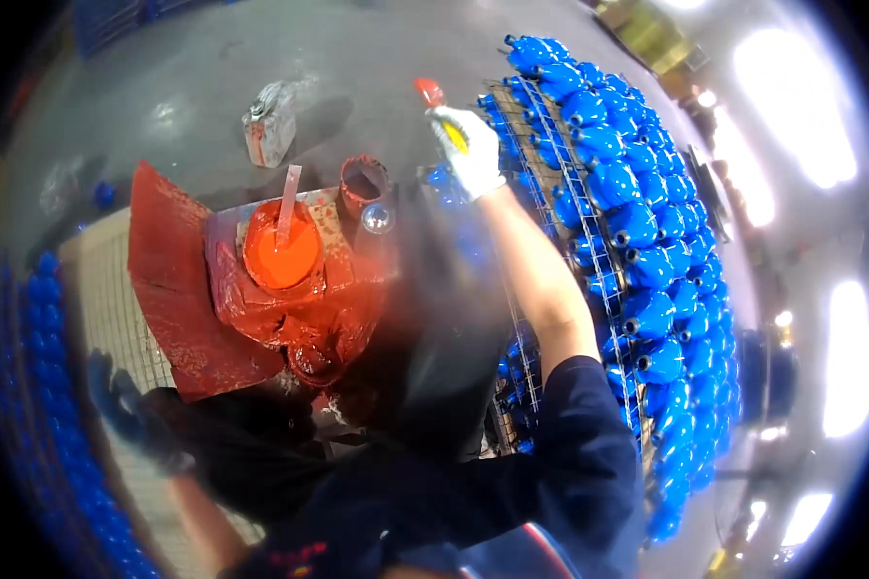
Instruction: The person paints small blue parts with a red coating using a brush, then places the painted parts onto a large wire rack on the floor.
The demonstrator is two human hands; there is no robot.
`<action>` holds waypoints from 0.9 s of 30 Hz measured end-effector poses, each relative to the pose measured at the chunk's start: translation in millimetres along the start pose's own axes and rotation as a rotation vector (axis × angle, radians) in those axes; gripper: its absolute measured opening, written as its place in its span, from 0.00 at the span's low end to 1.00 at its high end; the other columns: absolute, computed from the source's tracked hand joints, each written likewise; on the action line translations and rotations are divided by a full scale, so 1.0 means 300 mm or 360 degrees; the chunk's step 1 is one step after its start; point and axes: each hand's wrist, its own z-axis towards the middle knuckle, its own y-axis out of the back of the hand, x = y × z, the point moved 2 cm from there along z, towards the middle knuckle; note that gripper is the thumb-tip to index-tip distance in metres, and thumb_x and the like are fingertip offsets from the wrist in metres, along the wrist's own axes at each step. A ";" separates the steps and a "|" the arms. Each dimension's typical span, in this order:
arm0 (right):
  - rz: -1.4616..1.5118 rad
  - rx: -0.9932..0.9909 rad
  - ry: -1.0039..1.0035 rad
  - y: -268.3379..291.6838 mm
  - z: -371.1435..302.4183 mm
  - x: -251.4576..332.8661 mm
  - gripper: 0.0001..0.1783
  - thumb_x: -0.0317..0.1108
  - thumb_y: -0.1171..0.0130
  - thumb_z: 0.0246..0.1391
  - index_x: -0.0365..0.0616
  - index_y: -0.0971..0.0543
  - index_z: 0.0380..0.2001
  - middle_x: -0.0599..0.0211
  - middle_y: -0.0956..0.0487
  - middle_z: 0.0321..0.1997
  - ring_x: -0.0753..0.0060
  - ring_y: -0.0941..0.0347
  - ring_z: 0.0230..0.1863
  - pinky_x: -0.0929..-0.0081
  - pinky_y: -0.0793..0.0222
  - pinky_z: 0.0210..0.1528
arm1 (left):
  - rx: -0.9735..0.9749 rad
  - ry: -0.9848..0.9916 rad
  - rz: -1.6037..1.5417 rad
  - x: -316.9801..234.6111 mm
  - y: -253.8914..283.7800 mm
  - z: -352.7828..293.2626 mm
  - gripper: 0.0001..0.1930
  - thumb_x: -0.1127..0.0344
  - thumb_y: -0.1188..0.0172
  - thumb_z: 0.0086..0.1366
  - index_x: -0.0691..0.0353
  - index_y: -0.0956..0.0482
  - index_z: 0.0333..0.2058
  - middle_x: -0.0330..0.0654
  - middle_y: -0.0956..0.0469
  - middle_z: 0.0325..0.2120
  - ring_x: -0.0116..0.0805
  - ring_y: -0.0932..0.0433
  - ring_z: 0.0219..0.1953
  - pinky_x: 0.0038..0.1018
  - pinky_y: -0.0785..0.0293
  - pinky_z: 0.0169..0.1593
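My right hand (471,152), in a white glove, is raised beside the rack on the right. Its fingers are wrapped round the yellow handle of a paintbrush (431,93), whose tip is covered in red paint. At the lower left, my left hand (124,400) wears a dark glove; its fingers look apart and nothing shows in them. Between the hands stands a pot of orange-red paint (285,259) with a flat stick (288,205) upright in it. Glossy blue, rounded, necked pieces (616,183) sit in rows close to my right arm.
A wire rack (572,183) runs along the right. More blue pieces (53,318) line the far left. A paint-stained red board (183,289) leans by the pot. A reddish can (363,181) stands behind it, and a rectangular metal can (270,130) is on the floor beyond.
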 end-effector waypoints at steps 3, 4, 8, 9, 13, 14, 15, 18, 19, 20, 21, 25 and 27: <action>-0.0226 0.0034 0.0169 0.093 0.132 -0.060 0.20 0.23 0.34 0.50 0.55 0.14 0.46 0.63 0.14 0.41 0.57 0.17 0.42 0.68 0.23 0.47 | 0.0012 -0.0194 -0.0243 -0.176 -0.117 0.086 0.18 0.70 0.52 0.77 0.66 0.27 0.62 0.48 0.24 0.58 0.37 0.24 0.58 0.33 0.26 0.60; -0.0352 0.0122 0.0080 0.107 0.173 -0.087 0.23 0.22 0.35 0.49 0.58 0.15 0.48 0.63 0.14 0.41 0.57 0.17 0.42 0.67 0.23 0.48 | 0.0094 -0.0197 -0.0352 -0.210 -0.156 0.096 0.17 0.69 0.51 0.77 0.66 0.26 0.61 0.48 0.24 0.58 0.37 0.24 0.57 0.33 0.26 0.59; -0.1057 0.0269 -0.0009 0.186 0.316 -0.245 0.18 0.30 0.39 0.53 0.63 0.16 0.46 0.60 0.15 0.38 0.55 0.19 0.42 0.61 0.23 0.45 | 0.0625 -0.0900 -0.0500 -0.342 -0.389 0.057 0.14 0.72 0.40 0.67 0.65 0.22 0.51 0.49 0.20 0.51 0.42 0.19 0.49 0.36 0.22 0.52; -0.1293 0.0394 -0.0131 0.190 0.366 -0.226 0.16 0.30 0.39 0.53 0.62 0.17 0.45 0.60 0.16 0.36 0.54 0.19 0.41 0.60 0.24 0.44 | 0.0720 -0.1042 -0.0480 -0.345 -0.435 0.026 0.14 0.72 0.36 0.63 0.63 0.22 0.48 0.49 0.19 0.49 0.45 0.18 0.47 0.37 0.21 0.49; -0.1418 0.0233 0.0026 0.206 0.436 -0.404 0.13 0.30 0.41 0.55 0.57 0.19 0.44 0.58 0.17 0.37 0.54 0.19 0.41 0.58 0.24 0.42 | 0.1042 -0.1046 -0.0396 -0.274 -0.539 -0.095 0.12 0.72 0.34 0.61 0.60 0.20 0.44 0.47 0.18 0.45 0.48 0.17 0.41 0.37 0.20 0.43; -0.1464 0.0266 0.0017 0.183 0.451 -0.410 0.13 0.31 0.42 0.55 0.56 0.20 0.44 0.58 0.17 0.38 0.54 0.19 0.41 0.58 0.24 0.42 | 0.1117 -0.1033 -0.0382 -0.250 -0.543 -0.103 0.12 0.71 0.34 0.61 0.59 0.20 0.44 0.46 0.17 0.45 0.48 0.17 0.41 0.37 0.19 0.42; -0.1509 0.0298 0.0009 0.158 0.469 -0.420 0.12 0.31 0.42 0.56 0.56 0.20 0.44 0.58 0.18 0.40 0.53 0.19 0.41 0.58 0.24 0.42 | 0.1046 -0.1042 -0.0428 -0.240 -0.550 -0.109 0.11 0.71 0.34 0.62 0.60 0.20 0.43 0.46 0.17 0.44 0.47 0.16 0.38 0.36 0.19 0.38; -0.1643 0.0336 0.0140 0.086 0.501 -0.531 0.11 0.32 0.44 0.58 0.56 0.21 0.44 0.59 0.19 0.40 0.55 0.20 0.39 0.57 0.24 0.39 | 0.1128 -0.0974 -0.0399 -0.203 -0.571 -0.114 0.15 0.69 0.33 0.61 0.56 0.20 0.47 0.43 0.18 0.47 0.43 0.17 0.36 0.34 0.20 0.37; -0.1695 0.0369 0.0162 0.065 0.509 -0.556 0.11 0.33 0.44 0.58 0.56 0.21 0.44 0.59 0.19 0.39 0.56 0.20 0.38 0.58 0.24 0.37 | 0.1143 -0.0975 -0.0359 -0.196 -0.574 -0.111 0.14 0.68 0.34 0.61 0.56 0.20 0.46 0.43 0.18 0.47 0.43 0.17 0.36 0.35 0.20 0.37; -0.1725 0.0392 0.0154 0.046 0.516 -0.580 0.11 0.33 0.44 0.59 0.57 0.21 0.44 0.60 0.19 0.38 0.57 0.20 0.38 0.58 0.24 0.36 | 0.1129 -0.0985 -0.0342 -0.184 -0.582 -0.112 0.14 0.68 0.33 0.61 0.55 0.20 0.46 0.43 0.18 0.47 0.43 0.17 0.36 0.35 0.20 0.37; -0.1757 0.0415 0.0143 0.027 0.522 -0.605 0.11 0.33 0.44 0.59 0.57 0.20 0.44 0.60 0.19 0.37 0.58 0.20 0.38 0.59 0.24 0.36 | 0.1115 -0.0996 -0.0328 -0.172 -0.590 -0.114 0.14 0.68 0.33 0.61 0.55 0.20 0.46 0.43 0.18 0.47 0.43 0.17 0.36 0.35 0.20 0.37; -0.1736 0.0495 0.0033 -0.021 0.565 -0.623 0.08 0.32 0.45 0.61 0.53 0.21 0.43 0.57 0.19 0.36 0.56 0.18 0.39 0.60 0.21 0.37 | 0.1081 -0.0963 -0.0263 -0.166 -0.607 -0.111 0.13 0.71 0.34 0.60 0.54 0.20 0.44 0.43 0.17 0.45 0.44 0.17 0.35 0.35 0.20 0.35; -0.1726 0.0507 -0.0108 -0.020 0.589 -0.606 0.08 0.32 0.46 0.62 0.51 0.21 0.43 0.55 0.19 0.37 0.53 0.17 0.40 0.59 0.20 0.38 | 0.1159 -0.0925 -0.0277 -0.153 -0.620 -0.113 0.13 0.71 0.34 0.60 0.54 0.20 0.44 0.43 0.17 0.44 0.44 0.17 0.34 0.35 0.20 0.35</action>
